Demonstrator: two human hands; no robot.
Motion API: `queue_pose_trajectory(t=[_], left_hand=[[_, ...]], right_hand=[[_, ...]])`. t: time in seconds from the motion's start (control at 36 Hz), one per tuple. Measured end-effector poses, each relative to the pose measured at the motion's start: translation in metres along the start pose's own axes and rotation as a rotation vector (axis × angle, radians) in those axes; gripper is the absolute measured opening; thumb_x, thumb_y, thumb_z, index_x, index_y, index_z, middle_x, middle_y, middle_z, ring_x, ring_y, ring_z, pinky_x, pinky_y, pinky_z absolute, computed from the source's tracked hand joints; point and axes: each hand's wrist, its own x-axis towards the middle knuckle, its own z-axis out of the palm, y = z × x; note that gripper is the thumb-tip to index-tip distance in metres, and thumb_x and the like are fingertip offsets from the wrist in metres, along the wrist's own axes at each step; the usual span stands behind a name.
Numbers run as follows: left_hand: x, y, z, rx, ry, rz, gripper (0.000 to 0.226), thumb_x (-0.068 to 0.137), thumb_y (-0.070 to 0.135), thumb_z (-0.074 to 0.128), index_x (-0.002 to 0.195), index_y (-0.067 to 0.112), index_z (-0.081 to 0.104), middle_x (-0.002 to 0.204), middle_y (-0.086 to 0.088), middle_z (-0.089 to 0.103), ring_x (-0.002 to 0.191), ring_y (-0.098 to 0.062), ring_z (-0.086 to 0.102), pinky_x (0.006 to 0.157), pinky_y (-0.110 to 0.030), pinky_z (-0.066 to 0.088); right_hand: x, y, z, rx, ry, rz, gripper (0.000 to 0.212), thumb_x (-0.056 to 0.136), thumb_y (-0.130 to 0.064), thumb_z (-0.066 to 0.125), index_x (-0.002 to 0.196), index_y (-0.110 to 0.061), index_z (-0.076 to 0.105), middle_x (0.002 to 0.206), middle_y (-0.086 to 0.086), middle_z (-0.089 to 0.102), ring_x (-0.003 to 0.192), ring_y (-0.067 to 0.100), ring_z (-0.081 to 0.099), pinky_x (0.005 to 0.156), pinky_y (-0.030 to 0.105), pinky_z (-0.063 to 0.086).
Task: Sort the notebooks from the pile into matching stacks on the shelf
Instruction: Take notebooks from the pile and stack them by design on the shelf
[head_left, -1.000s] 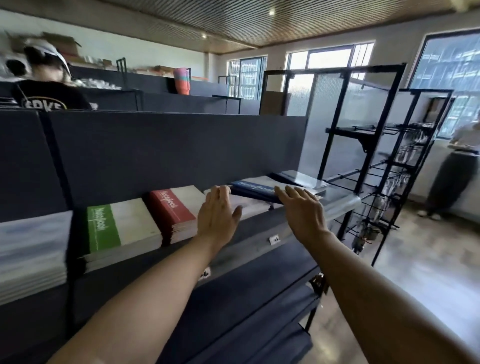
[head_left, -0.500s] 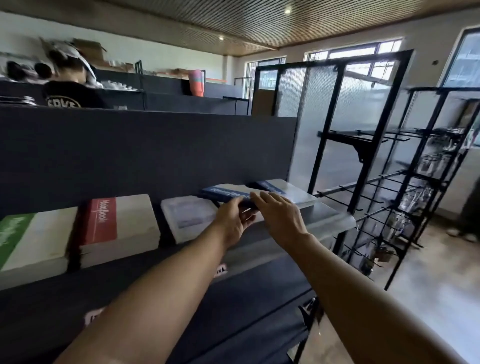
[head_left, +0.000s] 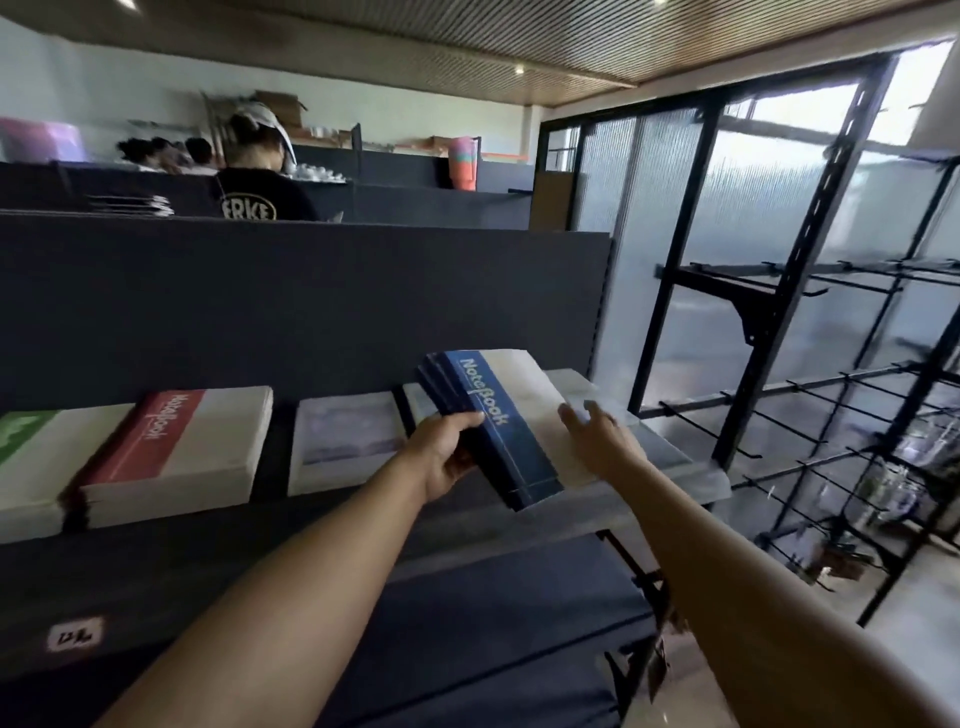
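Note:
A few blue-banded notebooks (head_left: 506, 415) are tilted up off the right end of the shelf (head_left: 597, 512). My left hand (head_left: 441, 454) grips their blue spine edge, thumb on top. My right hand (head_left: 597, 441) lies on the white right side of their cover with fingers spread. To the left on the same shelf lie a pale stack (head_left: 345, 441), a red-banded stack (head_left: 171, 452) and a green-banded stack (head_left: 31, 457), the last cut off by the frame's edge.
A dark back panel (head_left: 311, 312) rises behind the shelf, with a lower dark shelf (head_left: 467, 623) beneath. A black wire rack (head_left: 831, 415) with hooks stands to the right against frosted panels. A person in a black shirt (head_left: 260, 192) stands beyond the panel.
Both hands reached to the pile at the right end, and my left hand took hold of the blue notebooks and lifted them. The view swung right and closer.

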Motion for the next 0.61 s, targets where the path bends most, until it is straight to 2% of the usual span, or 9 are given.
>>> queue_pose_trajectory(t=[0.06, 0.11, 0.17, 0.22, 0.28, 0.33, 0.42, 0.5, 0.61], left_hand=[[0.005, 0.001, 0.002, 0.002, -0.023, 0.011, 0.007, 0.092, 0.008, 0.060, 0.098, 0.010, 0.063, 0.093, -0.009, 0.069, 0.084, -0.023, 0.065, 0.081, -0.035, 0.052], [0.011, 0.002, 0.003, 0.023, -0.039, 0.035, 0.013, 0.090, 0.008, 0.062, 0.104, 0.010, 0.063, 0.099, -0.009, 0.070, 0.089, -0.024, 0.065, 0.085, -0.039, 0.052], [0.019, 0.004, 0.004, 0.067, -0.020, 0.057, 0.018, 0.088, 0.010, 0.067, 0.105, 0.012, 0.063, 0.106, -0.009, 0.069, 0.093, -0.024, 0.065, 0.086, -0.041, 0.052], [0.028, 0.005, 0.004, 0.106, 0.039, 0.065, 0.024, 0.084, 0.016, 0.073, 0.105, 0.014, 0.062, 0.111, -0.007, 0.068, 0.099, -0.024, 0.064, 0.091, -0.040, 0.052], [0.038, 0.002, 0.008, 0.146, 0.092, 0.062, 0.035, 0.081, 0.021, 0.076, 0.109, 0.016, 0.058, 0.110, -0.003, 0.066, 0.104, -0.023, 0.060, 0.097, -0.040, 0.047], [0.044, 0.000, 0.017, 0.157, 0.117, 0.074, 0.041, 0.080, 0.021, 0.077, 0.114, 0.014, 0.055, 0.109, -0.001, 0.064, 0.104, -0.022, 0.058, 0.093, -0.037, 0.046], [0.054, -0.002, 0.032, 0.112, 0.109, 0.095, 0.037, 0.081, 0.010, 0.074, 0.115, 0.010, 0.059, 0.113, -0.007, 0.067, 0.103, -0.025, 0.062, 0.093, -0.039, 0.048], [0.058, 0.000, 0.052, 0.088, 0.071, 0.127, 0.027, 0.085, -0.003, 0.065, 0.109, 0.010, 0.061, 0.114, -0.010, 0.066, 0.099, -0.025, 0.062, 0.085, -0.034, 0.048], [0.060, -0.002, 0.082, 0.108, 0.071, 0.179, 0.032, 0.087, -0.003, 0.064, 0.115, 0.011, 0.059, 0.117, -0.004, 0.064, 0.102, -0.021, 0.058, 0.087, -0.031, 0.044]], right_hand=[[0.009, 0.003, -0.002, 0.218, -0.054, 0.069, 0.058, 0.097, -0.049, 0.040, 0.139, -0.008, 0.040, 0.133, 0.018, 0.050, 0.116, 0.035, 0.053, 0.098, 0.044, 0.044], [0.018, 0.006, -0.004, 0.425, -0.092, 0.118, 0.055, 0.093, -0.047, 0.053, 0.130, -0.006, 0.049, 0.120, 0.018, 0.058, 0.103, 0.034, 0.060, 0.092, 0.047, 0.051], [0.026, 0.009, -0.005, 0.528, -0.129, 0.136, 0.046, 0.091, -0.039, 0.062, 0.119, -0.003, 0.057, 0.108, 0.016, 0.063, 0.093, 0.032, 0.063, 0.084, 0.043, 0.055], [0.034, 0.014, -0.007, 0.577, -0.128, 0.137, 0.040, 0.089, -0.030, 0.066, 0.117, -0.002, 0.059, 0.103, 0.016, 0.064, 0.091, 0.032, 0.061, 0.079, 0.041, 0.055], [0.041, 0.020, -0.007, 0.596, -0.099, 0.154, 0.036, 0.088, -0.023, 0.068, 0.117, -0.004, 0.061, 0.106, 0.017, 0.064, 0.098, 0.035, 0.061, 0.085, 0.047, 0.053], [0.047, 0.026, -0.008, 0.617, -0.054, 0.156, 0.026, 0.087, -0.018, 0.068, 0.110, -0.008, 0.063, 0.108, 0.018, 0.065, 0.101, 0.037, 0.060, 0.088, 0.053, 0.051], [0.054, 0.036, -0.014, 0.634, 0.007, 0.087, 0.022, 0.086, -0.010, 0.066, 0.107, -0.014, 0.063, 0.103, 0.013, 0.067, 0.094, 0.033, 0.062, 0.084, 0.047, 0.053], [0.060, 0.047, -0.025, 0.655, -0.035, -0.003, 0.023, 0.086, -0.002, 0.063, 0.106, -0.014, 0.058, 0.092, 0.007, 0.064, 0.086, 0.028, 0.060, 0.077, 0.043, 0.051], [0.074, 0.065, -0.041, 0.787, -0.111, -0.041, 0.033, 0.079, 0.011, 0.060, 0.109, -0.004, 0.058, 0.100, 0.015, 0.064, 0.101, 0.037, 0.059, 0.093, 0.051, 0.049]])
